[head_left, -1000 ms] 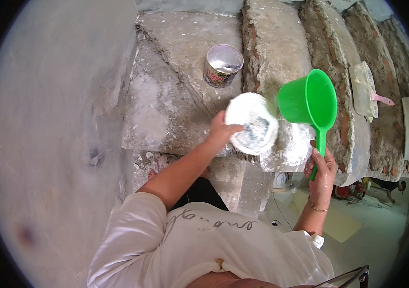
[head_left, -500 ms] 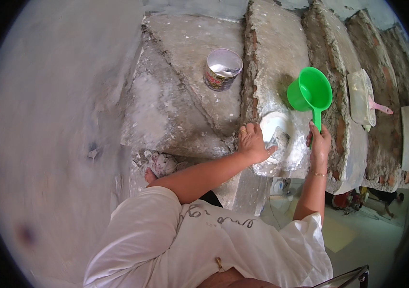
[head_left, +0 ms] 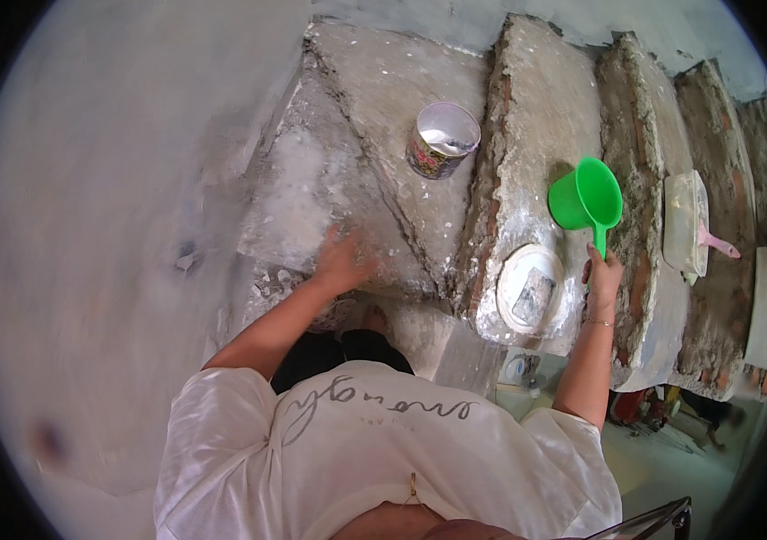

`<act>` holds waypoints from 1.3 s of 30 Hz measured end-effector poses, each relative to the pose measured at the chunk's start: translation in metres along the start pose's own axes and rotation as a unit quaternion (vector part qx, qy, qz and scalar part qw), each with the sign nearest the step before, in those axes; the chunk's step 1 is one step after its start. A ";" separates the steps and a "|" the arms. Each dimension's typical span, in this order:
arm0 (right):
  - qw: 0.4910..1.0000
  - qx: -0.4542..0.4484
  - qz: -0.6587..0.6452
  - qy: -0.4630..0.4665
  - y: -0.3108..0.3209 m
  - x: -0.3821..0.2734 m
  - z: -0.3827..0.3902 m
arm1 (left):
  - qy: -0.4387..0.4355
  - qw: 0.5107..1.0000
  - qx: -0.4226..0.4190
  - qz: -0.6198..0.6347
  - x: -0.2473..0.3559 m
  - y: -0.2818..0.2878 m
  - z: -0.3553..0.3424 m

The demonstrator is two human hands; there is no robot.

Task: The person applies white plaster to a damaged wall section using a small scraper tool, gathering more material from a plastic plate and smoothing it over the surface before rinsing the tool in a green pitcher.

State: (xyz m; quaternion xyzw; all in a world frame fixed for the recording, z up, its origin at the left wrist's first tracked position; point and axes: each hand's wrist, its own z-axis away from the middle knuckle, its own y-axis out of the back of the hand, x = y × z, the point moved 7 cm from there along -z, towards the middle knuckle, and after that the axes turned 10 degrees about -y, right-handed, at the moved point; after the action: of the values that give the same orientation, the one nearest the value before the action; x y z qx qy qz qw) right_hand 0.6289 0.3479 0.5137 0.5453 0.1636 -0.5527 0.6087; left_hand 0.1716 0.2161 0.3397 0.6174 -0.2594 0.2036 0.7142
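Note:
My right hand [head_left: 603, 274] is closed round the handle of a green plastic dipper [head_left: 586, 196], which is tilted so its inside shows. Below the dipper, on the same rough step, lies a round white lid-like disc [head_left: 511, 286] with a grey, roughly rectangular patch on it. My left hand [head_left: 345, 261] is over the lower left part of the stair, apart from the disc. Motion smears its fingers, and I make out nothing held in it. A patterned bucket [head_left: 437, 153] with white material and a tool inside stands on the step beyond.
Rough concrete steps with exposed brick edges [head_left: 640, 189] run off to the right. A whitish tub [head_left: 682, 220] with a pink-handled brush [head_left: 718, 241] lies on one of them. A grey wall [head_left: 113, 225] rises at left. A person [head_left: 712, 416] is on the floor below right.
My left hand has left the white disc and swung left, uncovering it. The right hand still holds the dipper. The whole view has shifted, with the steps lying slightly lower and further right.

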 end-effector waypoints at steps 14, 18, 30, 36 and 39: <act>0.798 0.315 0.445 0.256 0.002 -0.075 0.064 | 0.462 0.877 -0.132 0.000 -0.197 0.030 0.330; 0.923 0.156 0.197 0.292 -0.046 -0.090 0.080 | 0.505 0.860 -0.075 0.006 -0.200 0.038 0.382; 0.916 -0.268 -0.184 -0.234 -0.356 0.013 -0.045 | 0.621 0.765 0.065 0.158 -0.151 0.026 0.531; 0.931 -0.223 -0.157 -0.244 -0.374 0.038 -0.094 | 0.693 0.689 0.046 0.206 -0.093 0.018 0.563; 0.916 -0.261 -0.148 -0.265 -0.382 0.045 -0.106 | 0.694 0.682 0.053 0.227 -0.086 0.003 0.579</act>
State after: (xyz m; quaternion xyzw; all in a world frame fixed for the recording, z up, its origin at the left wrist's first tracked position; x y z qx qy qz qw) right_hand 0.3622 0.4937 0.2559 0.1701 0.2139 -0.6981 0.6618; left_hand 0.0330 -0.3526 0.3480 0.2584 0.1894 0.7425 0.5882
